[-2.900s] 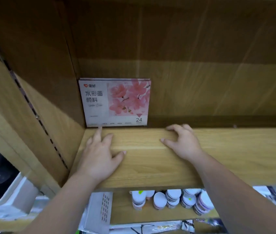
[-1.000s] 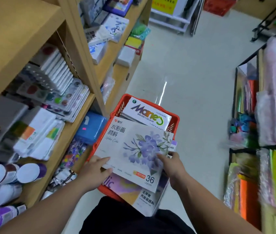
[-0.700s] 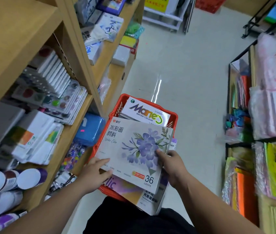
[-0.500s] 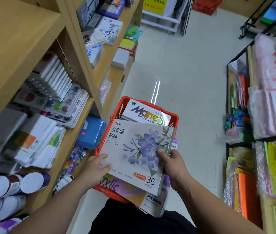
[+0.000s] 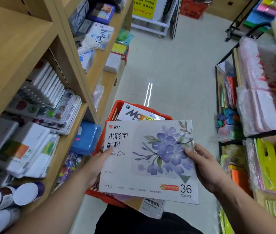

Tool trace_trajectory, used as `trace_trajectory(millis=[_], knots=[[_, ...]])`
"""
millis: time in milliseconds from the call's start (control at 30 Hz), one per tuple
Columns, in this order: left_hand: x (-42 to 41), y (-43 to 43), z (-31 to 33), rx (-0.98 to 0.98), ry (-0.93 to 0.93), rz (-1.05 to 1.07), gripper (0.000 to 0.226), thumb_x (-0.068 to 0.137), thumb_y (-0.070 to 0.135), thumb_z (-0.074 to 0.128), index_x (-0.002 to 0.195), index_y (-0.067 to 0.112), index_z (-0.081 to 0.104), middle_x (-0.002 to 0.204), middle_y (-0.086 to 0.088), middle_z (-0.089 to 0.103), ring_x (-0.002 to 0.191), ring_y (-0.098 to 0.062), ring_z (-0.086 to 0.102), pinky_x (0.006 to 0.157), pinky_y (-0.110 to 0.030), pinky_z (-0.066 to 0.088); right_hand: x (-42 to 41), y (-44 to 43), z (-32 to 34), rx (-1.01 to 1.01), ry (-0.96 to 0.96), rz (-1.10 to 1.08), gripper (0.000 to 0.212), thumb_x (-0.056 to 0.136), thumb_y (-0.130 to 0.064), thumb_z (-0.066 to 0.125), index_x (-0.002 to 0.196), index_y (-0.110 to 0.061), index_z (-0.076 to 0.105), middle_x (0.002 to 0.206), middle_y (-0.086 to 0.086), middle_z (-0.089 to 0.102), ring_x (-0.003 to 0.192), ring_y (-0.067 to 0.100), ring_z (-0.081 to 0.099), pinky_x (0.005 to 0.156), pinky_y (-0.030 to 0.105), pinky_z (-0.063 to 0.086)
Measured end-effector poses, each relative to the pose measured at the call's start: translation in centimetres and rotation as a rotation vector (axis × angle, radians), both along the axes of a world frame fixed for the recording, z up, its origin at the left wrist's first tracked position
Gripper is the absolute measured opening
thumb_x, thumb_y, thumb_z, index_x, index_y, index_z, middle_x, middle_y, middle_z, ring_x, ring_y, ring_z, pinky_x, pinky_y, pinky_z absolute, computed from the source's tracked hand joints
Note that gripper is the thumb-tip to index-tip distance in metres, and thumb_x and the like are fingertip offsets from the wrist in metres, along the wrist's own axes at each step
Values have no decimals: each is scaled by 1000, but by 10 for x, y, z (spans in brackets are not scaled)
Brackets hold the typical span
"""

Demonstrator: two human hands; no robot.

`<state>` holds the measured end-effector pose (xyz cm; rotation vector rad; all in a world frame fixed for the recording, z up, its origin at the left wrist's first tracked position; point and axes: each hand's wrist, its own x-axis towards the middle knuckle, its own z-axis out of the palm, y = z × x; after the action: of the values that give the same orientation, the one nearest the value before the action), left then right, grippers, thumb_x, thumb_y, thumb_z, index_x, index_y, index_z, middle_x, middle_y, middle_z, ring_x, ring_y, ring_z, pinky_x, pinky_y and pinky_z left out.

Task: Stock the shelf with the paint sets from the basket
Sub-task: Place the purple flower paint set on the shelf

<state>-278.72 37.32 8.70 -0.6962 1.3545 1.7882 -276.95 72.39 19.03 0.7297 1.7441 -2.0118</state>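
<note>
A white 36-colour watercolour set [image 5: 149, 159] with purple flowers on its cover is lifted above the red basket [image 5: 115, 112]. My left hand [image 5: 96, 164] grips its left edge, thumb on the cover. My right hand [image 5: 206, 168] grips its right edge. In the basket below lie a Marie's water colour box [image 5: 139, 114] at the far end and an acrylic paint box [image 5: 150, 206] at the near end. The wooden shelf unit [image 5: 12, 48] stands to my left, its top board bare where I see it.
Lower shelves on the left hold paint palettes [image 5: 56, 107], white boxes, a blue packet [image 5: 86, 139] and white paint jars [image 5: 12, 198]. A wire rack [image 5: 252, 107] with bagged goods stands on the right. A pale tiled aisle [image 5: 172, 70] runs ahead between them.
Earlier both hands rested on the shelf by a pink-flowered set. Since then the view dropped to the basket, and both hands have lifted the purple-flowered set up out of it toward me.
</note>
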Motion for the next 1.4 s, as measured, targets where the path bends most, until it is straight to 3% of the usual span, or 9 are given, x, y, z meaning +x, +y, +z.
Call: trace_trajectory(millis=[100, 300, 433, 533, 633, 833, 933, 1100, 1400], knots=[[-3, 18, 22, 149, -21, 184, 44, 96, 48, 59, 127, 20, 70, 122, -17, 74, 108, -40, 72, 78, -53, 61, -1, 17, 13, -83, 14, 1, 34, 91, -20, 66, 122, -6, 70, 125, 27, 73, 105, 40, 74, 88, 48, 63], [2, 52, 68, 203, 104, 328, 47, 94, 55, 53, 126, 26, 72, 125, -14, 73, 111, -40, 71, 85, -57, 59, -8, 36, 25, -22, 24, -71, 22, 101, -29, 62, 113, -20, 77, 117, 20, 78, 95, 36, 79, 70, 40, 65], [15, 66, 108, 106, 167, 412, 46, 102, 51, 46, 130, 23, 69, 125, -15, 73, 112, -40, 70, 89, -56, 58, -19, 46, 35, -1, 96, 19, 24, 87, -36, 70, 107, -25, 78, 113, 21, 79, 94, 40, 79, 68, 42, 65], [35, 76, 146, -20, 262, 491, 45, 102, 50, 48, 128, 20, 69, 124, -16, 73, 113, -42, 69, 95, -61, 54, -30, 51, 36, -40, 158, 110, 36, 90, -32, 70, 124, -19, 70, 116, 22, 78, 98, 45, 77, 70, 45, 65], [60, 80, 188, -138, 380, 618, 46, 87, 53, 59, 116, 21, 75, 117, -13, 77, 104, -37, 74, 80, -50, 61, -44, 45, 39, -71, 222, 225, 35, 91, -29, 71, 124, -16, 68, 114, 26, 77, 97, 50, 76, 74, 51, 64], [128, 68, 262, -309, 484, 871, 40, 90, 63, 59, 104, 31, 79, 108, -6, 80, 92, -33, 78, 67, -46, 62, -63, -19, 67, -261, 342, 454, 49, 82, -32, 75, 129, -20, 67, 117, 21, 78, 97, 44, 78, 70, 47, 65], [168, 54, 292, -402, 561, 1000, 53, 77, 67, 61, 107, 27, 78, 111, -11, 79, 97, -38, 76, 79, -57, 60, -60, -63, 90, -343, 407, 554, 44, 84, -30, 75, 127, -26, 70, 119, 17, 78, 101, 42, 78, 74, 50, 65], [228, 18, 321, -552, 631, 1224, 42, 101, 55, 49, 106, 25, 78, 109, -12, 79, 93, -36, 77, 66, -46, 60, -41, -136, 136, -439, 504, 688, 44, 85, -25, 75, 129, -28, 69, 124, 18, 76, 106, 43, 76, 84, 65, 61], [285, -98, 355, -676, 768, 1337, 47, 105, 48, 42, 96, 26, 82, 96, -5, 82, 85, -21, 79, 59, -32, 62, 7, -276, 208, -491, 675, 775, 48, 82, -28, 75, 129, -33, 67, 117, 8, 80, 98, 30, 80, 66, 39, 65]])
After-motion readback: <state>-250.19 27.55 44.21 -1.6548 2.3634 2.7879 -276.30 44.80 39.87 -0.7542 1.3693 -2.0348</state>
